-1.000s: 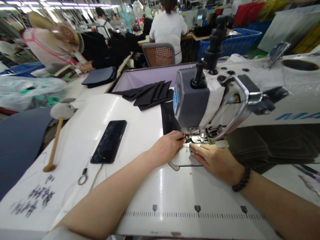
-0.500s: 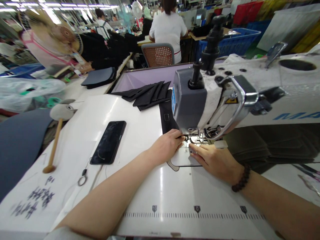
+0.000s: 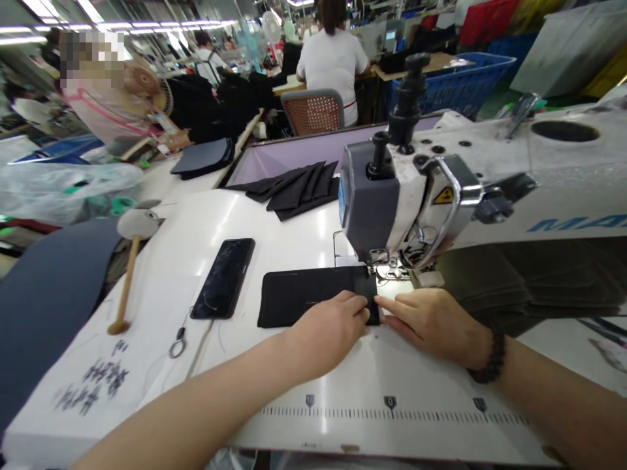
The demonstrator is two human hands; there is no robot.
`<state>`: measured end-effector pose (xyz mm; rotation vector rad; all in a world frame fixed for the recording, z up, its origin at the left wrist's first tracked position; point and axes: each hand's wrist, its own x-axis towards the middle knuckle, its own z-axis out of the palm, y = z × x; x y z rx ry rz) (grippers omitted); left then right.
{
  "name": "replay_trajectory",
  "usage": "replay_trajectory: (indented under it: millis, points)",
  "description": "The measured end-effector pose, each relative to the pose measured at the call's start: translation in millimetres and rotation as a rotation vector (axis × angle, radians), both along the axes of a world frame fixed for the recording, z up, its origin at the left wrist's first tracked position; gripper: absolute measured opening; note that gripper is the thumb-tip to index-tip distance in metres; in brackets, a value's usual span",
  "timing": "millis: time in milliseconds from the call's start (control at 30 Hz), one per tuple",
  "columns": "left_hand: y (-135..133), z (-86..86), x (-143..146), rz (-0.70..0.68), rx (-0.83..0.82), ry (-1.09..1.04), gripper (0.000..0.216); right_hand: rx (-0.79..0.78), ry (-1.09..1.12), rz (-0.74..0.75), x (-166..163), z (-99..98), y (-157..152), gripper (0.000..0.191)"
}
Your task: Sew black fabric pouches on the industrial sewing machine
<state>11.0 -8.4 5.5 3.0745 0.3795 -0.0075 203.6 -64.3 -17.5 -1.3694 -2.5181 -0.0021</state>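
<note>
A folded rectangular piece of black fabric (image 3: 304,294) lies crosswise on the sewing machine's bed, its far right corner at the presser foot (image 3: 375,271). My left hand (image 3: 330,333) is closed over the near right part of this piece, fingers bent together on it. At the fabric's right edge is my right hand (image 3: 435,323), fingers stretched out, with the tips against or just beside the cloth. The sewing machine head (image 3: 375,196) stands over the far edge; whether the needle is down cannot be made out.
Several folded black pieces (image 3: 298,189) are stacked behind the machine bed. A phone (image 3: 223,277), a ring on a cord (image 3: 177,344) and a wooden-handled mallet (image 3: 128,281) lie left. Dark flat pieces (image 3: 529,277) sit beneath the machine arm. Other people sit at work beyond.
The black fabric has turned from pointing away behind the machine head to lying crosswise, stretching left. My left hand has come nearer with it; my right hand has shifted slightly right.
</note>
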Motion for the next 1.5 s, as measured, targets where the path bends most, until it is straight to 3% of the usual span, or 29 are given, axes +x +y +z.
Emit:
replay_trajectory:
  millis: [167, 367, 833, 1133, 1500]
  points:
    - [-7, -2.4, -4, -0.028, -0.051, -0.016, 0.019, -0.005, -0.046, 0.118, -2, 1.4, -6, 0.039]
    - [-9, -2.4, -1, -0.021, -0.111, -0.029, 0.020, -0.017, -0.039, 0.152, -4, 4.3, -8, 0.043]
    - [12, -11.4, 4, -0.040, 0.000, -0.035, 0.026, -0.040, -0.050, 0.006, -1, -1.5, 1, 0.032]
    - [32, -13.5, 10, 0.050, -0.068, -0.096, 0.018, -0.056, -0.077, -0.149, -3, -5.0, 7, 0.025]
    - [50, -14.5, 21, 0.155, -0.069, -0.094, 0.010, -0.091, -0.079, -0.166, -3, -6.7, 7, 0.023]
